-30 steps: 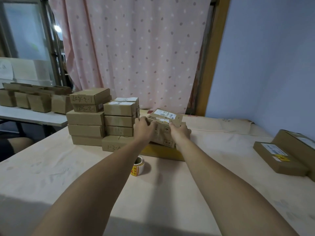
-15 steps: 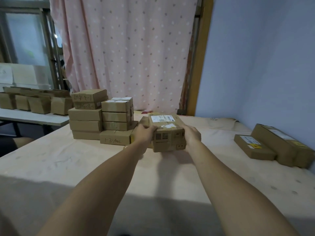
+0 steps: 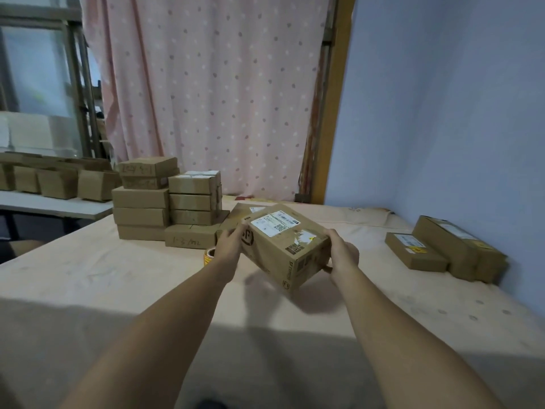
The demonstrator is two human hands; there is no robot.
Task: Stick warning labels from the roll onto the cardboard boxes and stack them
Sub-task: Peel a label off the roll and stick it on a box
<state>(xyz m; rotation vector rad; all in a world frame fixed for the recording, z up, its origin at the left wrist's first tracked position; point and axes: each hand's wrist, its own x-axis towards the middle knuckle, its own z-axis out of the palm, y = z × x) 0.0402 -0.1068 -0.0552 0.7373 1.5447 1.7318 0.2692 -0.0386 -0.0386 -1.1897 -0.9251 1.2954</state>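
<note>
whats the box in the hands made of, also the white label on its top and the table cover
Held box: brown cardboard, matte, judging by the crisp folded edges and the marks printed straight on it.
White label: looks like paper with a slight sheen, carrying printed text and codes.
Table cover: matte beige sheet with faint creases and stains; whether it is cloth or paper is unclear.

The table, under a pale peach cloth, carries two stacks of boxes beyond and left of the grip, standing side by side and touching. The roll lies just left of the left hand, half hidden by the wrist. A carton lies right behind the grip. Well right of the right hand, a slim box and a long box lie touching, the long one nearer the wall. The gripped box is tilted, and whether its lower corner meets the cloth cannot be told.
</note>
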